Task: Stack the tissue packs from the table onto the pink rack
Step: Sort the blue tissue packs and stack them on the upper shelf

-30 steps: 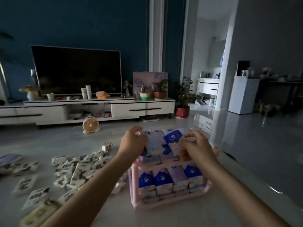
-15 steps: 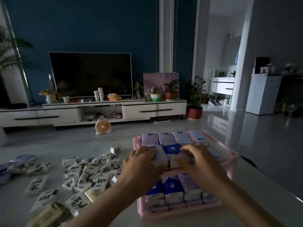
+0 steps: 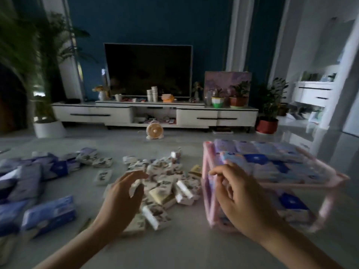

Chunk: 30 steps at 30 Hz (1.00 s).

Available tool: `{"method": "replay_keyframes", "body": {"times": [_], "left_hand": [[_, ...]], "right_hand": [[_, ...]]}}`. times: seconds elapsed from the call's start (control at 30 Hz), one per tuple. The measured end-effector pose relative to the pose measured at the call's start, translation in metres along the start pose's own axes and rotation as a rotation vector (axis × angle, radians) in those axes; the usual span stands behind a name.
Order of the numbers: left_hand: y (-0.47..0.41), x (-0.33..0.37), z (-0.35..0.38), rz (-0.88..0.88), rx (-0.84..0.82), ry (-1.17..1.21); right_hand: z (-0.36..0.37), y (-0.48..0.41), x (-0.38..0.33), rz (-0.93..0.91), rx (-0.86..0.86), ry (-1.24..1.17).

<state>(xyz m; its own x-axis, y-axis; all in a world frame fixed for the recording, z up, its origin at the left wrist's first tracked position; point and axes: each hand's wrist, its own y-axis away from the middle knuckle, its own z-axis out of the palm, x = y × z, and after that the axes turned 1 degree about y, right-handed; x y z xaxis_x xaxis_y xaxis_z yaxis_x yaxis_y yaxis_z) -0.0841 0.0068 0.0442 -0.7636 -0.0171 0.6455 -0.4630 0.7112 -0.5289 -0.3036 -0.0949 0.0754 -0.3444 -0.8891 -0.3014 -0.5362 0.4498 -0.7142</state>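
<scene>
While the left hand (image 3: 120, 200) hovers over the white packs (image 3: 169, 183), its fingers (image 3: 136, 174) curve loosely downward. One pack edge shows just under the fingertips, but blur hides whether thumb and fingers pinch it or merely hang above it. Most of that heap lies just beyond and to the right of those fingers, between the two hands, on the table (image 3: 174, 249). Blue packs (image 3: 48, 212) lie well to the left of the left hand. The right hand (image 3: 242, 195) is held in front of the left end of the rack (image 3: 206, 167). Its fingers (image 3: 221, 171) are loosely curled and hold nothing, with the tips near the rack's corner post; whether they touch it cannot be told. Stacked packs (image 3: 262, 158) fill the rack's top tier just beyond those fingertips. More sit on the lower tier, partly hidden behind the right hand.
</scene>
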Motion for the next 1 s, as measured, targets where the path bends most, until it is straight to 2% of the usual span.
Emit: {"method": "replay_keyframes", "body": {"times": [0.03, 0.1, 0.2, 0.37, 0.5, 0.73, 1.0], "left_hand": [[0.005, -0.022, -0.012, -0.056, 0.014, -0.033], [0.018, -0.062, -0.039, -0.181, 0.076, -0.058], [0.032, -0.107, -0.079, -0.256, 0.223, -0.062], [0.056, -0.155, -0.122, -0.240, 0.516, -0.120], [0.063, -0.183, -0.156, -0.189, 0.652, -0.126], [0.064, -0.233, -0.196, -0.400, 0.727, -0.076], [0.055, -0.276, -0.226, -0.444, 0.678, -0.285]], "right_hand": [[0.015, -0.001, -0.010, 0.021, -0.069, -0.072], [0.050, -0.005, -0.030, 0.186, -0.210, -0.293], [0.099, -0.020, -0.060, 0.386, -0.360, -0.532], [0.166, -0.051, -0.111, 0.384, -0.547, -0.588], [0.216, -0.068, -0.154, 0.375, -0.685, -0.610], [0.293, -0.089, -0.229, 0.201, -0.714, -0.539], [0.372, -0.126, -0.298, -0.155, -0.650, -0.304]]}}
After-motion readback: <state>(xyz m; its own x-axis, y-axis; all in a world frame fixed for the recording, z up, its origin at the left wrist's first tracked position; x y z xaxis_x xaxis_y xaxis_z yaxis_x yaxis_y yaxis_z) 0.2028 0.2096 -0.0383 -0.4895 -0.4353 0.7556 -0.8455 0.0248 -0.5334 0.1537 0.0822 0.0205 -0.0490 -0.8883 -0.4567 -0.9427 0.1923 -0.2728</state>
